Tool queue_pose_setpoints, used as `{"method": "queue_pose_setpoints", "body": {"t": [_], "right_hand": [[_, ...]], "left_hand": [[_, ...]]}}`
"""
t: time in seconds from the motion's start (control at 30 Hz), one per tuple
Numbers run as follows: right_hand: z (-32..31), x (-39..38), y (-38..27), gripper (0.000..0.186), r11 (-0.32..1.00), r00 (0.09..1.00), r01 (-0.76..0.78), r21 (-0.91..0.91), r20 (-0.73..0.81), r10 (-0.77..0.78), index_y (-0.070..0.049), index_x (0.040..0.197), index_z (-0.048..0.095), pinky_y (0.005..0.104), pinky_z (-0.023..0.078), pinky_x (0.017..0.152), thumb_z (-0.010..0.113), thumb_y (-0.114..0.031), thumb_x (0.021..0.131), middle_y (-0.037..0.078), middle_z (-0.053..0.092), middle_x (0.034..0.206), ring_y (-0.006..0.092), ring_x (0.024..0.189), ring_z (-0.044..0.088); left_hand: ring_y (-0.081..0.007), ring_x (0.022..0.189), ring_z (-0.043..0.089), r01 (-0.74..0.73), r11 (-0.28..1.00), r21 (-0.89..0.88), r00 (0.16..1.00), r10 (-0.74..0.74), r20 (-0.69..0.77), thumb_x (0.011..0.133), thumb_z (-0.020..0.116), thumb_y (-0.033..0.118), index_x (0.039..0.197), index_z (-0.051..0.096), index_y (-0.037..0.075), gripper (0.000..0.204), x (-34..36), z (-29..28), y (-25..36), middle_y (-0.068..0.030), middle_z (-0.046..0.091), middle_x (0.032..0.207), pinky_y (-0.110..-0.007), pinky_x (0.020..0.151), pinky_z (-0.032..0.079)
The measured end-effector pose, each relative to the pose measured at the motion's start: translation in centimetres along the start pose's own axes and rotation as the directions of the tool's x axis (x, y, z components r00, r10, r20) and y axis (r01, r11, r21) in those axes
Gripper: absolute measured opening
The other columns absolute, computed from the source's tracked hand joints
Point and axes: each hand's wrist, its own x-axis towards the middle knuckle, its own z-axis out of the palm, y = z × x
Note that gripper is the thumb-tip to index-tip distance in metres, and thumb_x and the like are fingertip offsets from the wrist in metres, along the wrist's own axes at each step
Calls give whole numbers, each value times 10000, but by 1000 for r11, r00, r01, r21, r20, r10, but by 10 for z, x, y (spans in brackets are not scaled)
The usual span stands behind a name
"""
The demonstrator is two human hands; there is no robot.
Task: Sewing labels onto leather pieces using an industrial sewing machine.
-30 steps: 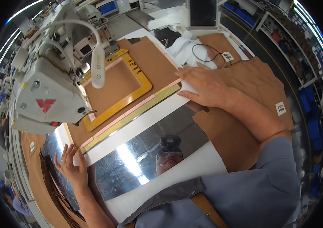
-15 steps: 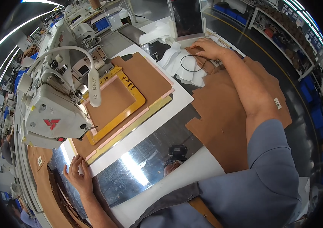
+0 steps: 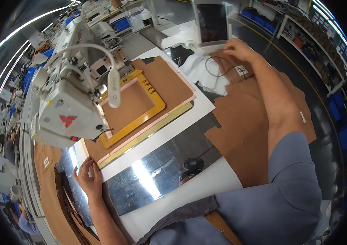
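My right hand [image 3: 239, 50] reaches far forward and rests on a brown leather piece [image 3: 259, 110] beside a thin black cord loop [image 3: 216, 67] and white paper sheets [image 3: 200, 69], just below a dark tablet screen [image 3: 212, 22]. My left hand [image 3: 87, 177] lies at the near left corner of a white board [image 3: 169, 130], fingers spread, holding nothing. A yellow frame template [image 3: 141, 118] clamps brown leather [image 3: 169, 81] on that board, under a white industrial sewing machine head [image 3: 69, 108].
A shiny steel table surface [image 3: 157, 171] reflects light in front of me. More brown leather pieces [image 3: 49, 196] lie at the lower left. Other sewing machines [image 3: 100, 20] and shelves [image 3: 316, 36] stand behind and to the right.
My right hand left the edge of the yellow-framed board and moved far forward to the leather by the tablet. My left hand stayed at the board's near corner.
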Motion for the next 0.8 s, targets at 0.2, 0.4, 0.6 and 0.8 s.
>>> {"method": "queue_pose_setpoints", "body": {"t": [0.2, 0.4, 0.6, 0.8], "right_hand": [[-80, -33, 8, 292, 998, 864, -34, 54, -501, 57, -17, 1173, 708, 336, 486, 971, 608, -237, 1010, 137, 706, 1179, 254, 1099, 665], [-104, -57, -121, 278, 946, 946, 279, 163, -214, -242, -29, 1233, 667, 371, 496, 962, 570, -188, 1027, 149, 673, 1203, 294, 1099, 650], [-78, -102, -263, 315, 753, 711, 618, 225, 247, -658, -87, 1306, 636, 424, 513, 934, 632, -165, 1000, 168, 655, 1267, 350, 1094, 639], [-30, -127, -327, 305, 656, 701, 500, 566, 180, -690, -11, 1244, 632, 409, 524, 892, 680, -123, 965, 200, 648, 1194, 330, 1034, 642]], "left_hand": [[-218, 1072, 695, -106, 994, 31, 985, 110, -131, 861, 705, 98, 977, 712, 106, 117, -2, 3, 1, -49, 750, 1090, -448, 1082, 346], [-315, 1068, 656, -308, 866, -393, 950, 253, -185, 734, 848, 191, 1287, 602, 75, 616, -9, 9, 77, -101, 669, 1228, -451, 957, 470], [-367, 1173, 551, -487, 509, -710, 871, 220, -439, 655, 869, 379, 1374, 438, 16, 913, -12, -12, 206, -159, 476, 1414, -487, 932, 440], [-349, 728, 680, -116, 693, -711, 988, 10, -152, 734, 744, 192, 751, 714, 43, 153, -35, -11, 195, -153, 678, 736, -404, 668, 535]]}}
